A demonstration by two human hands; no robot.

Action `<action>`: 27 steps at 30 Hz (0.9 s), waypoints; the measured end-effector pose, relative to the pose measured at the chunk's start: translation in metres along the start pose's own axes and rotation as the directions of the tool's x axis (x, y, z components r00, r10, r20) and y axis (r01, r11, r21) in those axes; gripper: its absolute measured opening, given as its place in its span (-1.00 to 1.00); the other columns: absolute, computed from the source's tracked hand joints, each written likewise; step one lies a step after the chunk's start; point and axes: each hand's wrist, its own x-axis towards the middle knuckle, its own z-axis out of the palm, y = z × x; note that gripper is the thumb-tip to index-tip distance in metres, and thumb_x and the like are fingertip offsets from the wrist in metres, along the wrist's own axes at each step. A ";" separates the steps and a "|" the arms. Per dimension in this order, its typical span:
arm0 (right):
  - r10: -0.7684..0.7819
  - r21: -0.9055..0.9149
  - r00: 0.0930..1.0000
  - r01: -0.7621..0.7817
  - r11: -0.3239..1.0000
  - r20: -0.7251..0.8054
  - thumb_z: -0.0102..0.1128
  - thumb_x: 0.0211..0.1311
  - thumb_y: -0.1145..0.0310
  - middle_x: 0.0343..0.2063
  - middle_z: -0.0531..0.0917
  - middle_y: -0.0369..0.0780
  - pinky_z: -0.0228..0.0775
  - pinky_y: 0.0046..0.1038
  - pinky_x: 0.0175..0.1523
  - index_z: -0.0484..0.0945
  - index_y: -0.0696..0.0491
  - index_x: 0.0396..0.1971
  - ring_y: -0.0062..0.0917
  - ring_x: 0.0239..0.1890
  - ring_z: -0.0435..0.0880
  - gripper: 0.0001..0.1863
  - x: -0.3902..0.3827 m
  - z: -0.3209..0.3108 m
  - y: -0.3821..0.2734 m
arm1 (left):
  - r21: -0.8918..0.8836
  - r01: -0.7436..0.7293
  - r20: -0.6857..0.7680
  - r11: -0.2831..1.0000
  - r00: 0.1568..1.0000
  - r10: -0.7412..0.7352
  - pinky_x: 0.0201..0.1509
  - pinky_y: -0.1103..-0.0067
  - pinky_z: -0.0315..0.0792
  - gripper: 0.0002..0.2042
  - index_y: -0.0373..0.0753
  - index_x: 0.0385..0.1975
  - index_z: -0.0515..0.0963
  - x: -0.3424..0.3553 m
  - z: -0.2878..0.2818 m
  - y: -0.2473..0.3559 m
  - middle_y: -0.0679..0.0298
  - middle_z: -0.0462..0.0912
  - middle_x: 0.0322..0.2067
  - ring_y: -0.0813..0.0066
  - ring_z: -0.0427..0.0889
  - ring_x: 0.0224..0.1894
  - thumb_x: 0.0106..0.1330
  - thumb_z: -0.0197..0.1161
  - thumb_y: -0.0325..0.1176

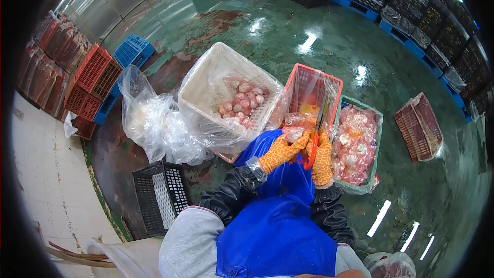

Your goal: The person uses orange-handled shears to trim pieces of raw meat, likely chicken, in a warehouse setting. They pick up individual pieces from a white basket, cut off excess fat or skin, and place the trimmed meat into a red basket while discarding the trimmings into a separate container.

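Observation:
My left hand (283,152), in an orange patterned glove, grips a small pinkish plastic-wrapped packet (296,128). Close beside it, my right hand (320,157), gloved alike, grips red-handled scissors (310,160), blades pointing up. Both hands are over my blue apron (262,226). Just beyond them is a red crate (314,72) with a plastic liner. Left of that, a white lined crate (203,72) holds several round pink wrapped pieces (244,103). A green crate (375,139) to the right is piled with pink wrapped pieces (350,144).
Crumpled clear plastic bags (159,123) lie at left, above a black crate (154,195). Red (92,67) and blue crates (134,49) stack by the left wall. A maroon crate (417,128) sits at right. Stacked dark crates (427,25) on blue pallets line the far right.

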 end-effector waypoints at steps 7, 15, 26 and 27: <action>0.018 -0.110 1.000 -0.016 0.994 0.020 0.07 0.19 0.45 -0.41 0.46 -0.37 0.32 -0.73 -0.38 0.37 0.10 -0.05 -0.74 -0.43 0.43 -0.69 -0.003 0.007 -0.010 | -0.229 -0.183 -0.178 0.956 0.974 0.143 -0.73 0.75 0.23 -0.70 -0.22 -0.16 0.40 -0.010 -0.007 0.007 0.34 0.47 -0.61 0.68 0.37 -0.73 0.28 0.07 -0.14; 0.064 0.034 0.996 -0.066 0.997 0.061 0.05 0.20 0.44 -0.51 0.46 -0.36 0.26 -0.70 -0.52 0.39 0.10 -0.16 -0.72 -0.58 0.40 -0.79 -0.004 -0.010 0.006 | -0.059 0.002 0.038 0.998 0.999 0.000 -0.65 0.69 0.33 -0.64 -0.23 -0.08 0.37 -0.008 -0.004 0.006 0.31 0.51 -0.54 0.59 0.47 -0.66 0.24 0.13 -0.14; 0.093 -0.250 0.990 -0.064 0.966 0.108 0.15 0.15 0.35 -0.47 0.48 -0.34 0.33 -0.71 -0.37 0.34 0.08 0.01 -0.73 -0.47 0.44 -0.58 -0.010 -0.003 -0.007 | -0.252 -0.104 -0.443 0.962 0.896 -0.019 -0.79 0.69 0.21 -0.61 -0.18 -0.38 0.48 0.021 -0.031 -0.010 0.34 0.47 -0.72 0.60 0.37 -0.80 0.28 -0.04 0.06; 0.003 -0.501 0.986 0.082 0.862 0.166 0.17 0.14 0.35 -0.46 0.47 -0.35 0.33 -0.71 -0.31 0.33 0.09 0.03 -0.74 -0.43 0.42 -0.56 -0.016 -0.002 -0.006 | -0.264 -0.173 -0.485 0.949 0.874 0.024 -0.79 0.70 0.21 -0.62 -0.17 -0.41 0.47 0.023 -0.030 -0.008 0.35 0.46 -0.73 0.60 0.37 -0.80 0.28 -0.04 0.05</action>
